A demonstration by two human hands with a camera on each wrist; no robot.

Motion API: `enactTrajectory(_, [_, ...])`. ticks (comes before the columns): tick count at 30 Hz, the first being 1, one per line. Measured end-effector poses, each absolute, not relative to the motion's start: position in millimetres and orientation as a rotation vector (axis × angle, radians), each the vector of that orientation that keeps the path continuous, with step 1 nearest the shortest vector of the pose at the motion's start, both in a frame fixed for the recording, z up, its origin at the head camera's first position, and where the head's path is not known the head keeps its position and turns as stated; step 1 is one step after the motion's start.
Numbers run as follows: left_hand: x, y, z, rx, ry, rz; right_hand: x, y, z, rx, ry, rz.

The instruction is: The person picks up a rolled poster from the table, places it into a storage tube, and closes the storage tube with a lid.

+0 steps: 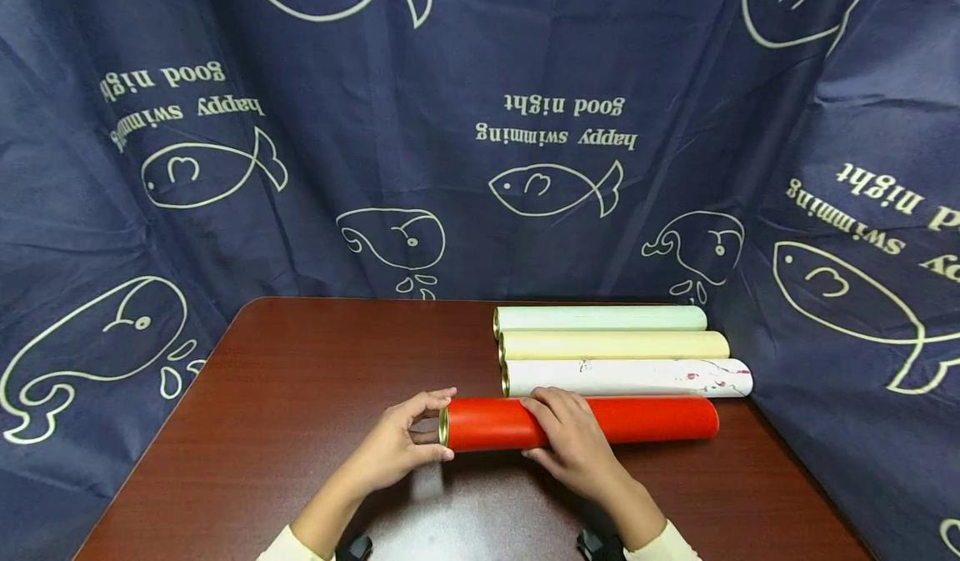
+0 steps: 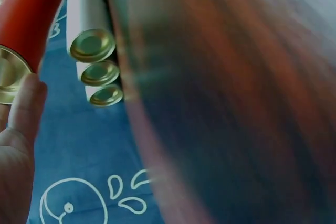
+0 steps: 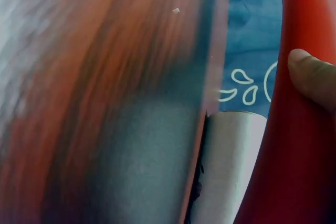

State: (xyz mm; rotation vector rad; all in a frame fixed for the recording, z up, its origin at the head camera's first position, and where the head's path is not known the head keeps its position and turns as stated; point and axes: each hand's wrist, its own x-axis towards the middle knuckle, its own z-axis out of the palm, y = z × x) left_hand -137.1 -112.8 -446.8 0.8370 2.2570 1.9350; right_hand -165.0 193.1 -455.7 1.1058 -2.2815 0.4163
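A long red cardboard tube point(image 1: 652, 419) lies crosswise between both hands in the head view. My left hand point(image 1: 397, 440) holds its left end, thumb and fingers spread around the rim of the gold metal cap point(image 1: 444, 429). In the left wrist view a finger rests at the edge of that cap point(image 2: 11, 77). My right hand point(image 1: 573, 448) grips the tube near its middle from the near side, fingers over the top. The right wrist view shows the thumb point(image 3: 310, 74) pressed on the red surface. The tube's underside is hidden.
Just behind the red tube lie a white tube with a branch print point(image 1: 630, 378), a yellow tube point(image 1: 615, 345) and a pale green tube point(image 1: 600, 319), side by side on the brown table point(image 1: 300, 394). A dark blue fish-print cloth point(image 1: 450, 127) hangs around the table.
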Motion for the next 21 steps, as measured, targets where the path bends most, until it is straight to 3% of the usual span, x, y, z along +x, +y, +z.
enactTrajectory(11, [-132.2, -108.2, -431.5, 0.949, 2.632, 1.438, -171.7, 210.8, -446.5, 1.131, -2.346, 0.332])
enactTrajectory(21, [-99.9, -182.4, -417.8, 0.720, 2.730, 1.310, -192.0, 249.3, -453.4, 1.125, -2.431, 0.149])
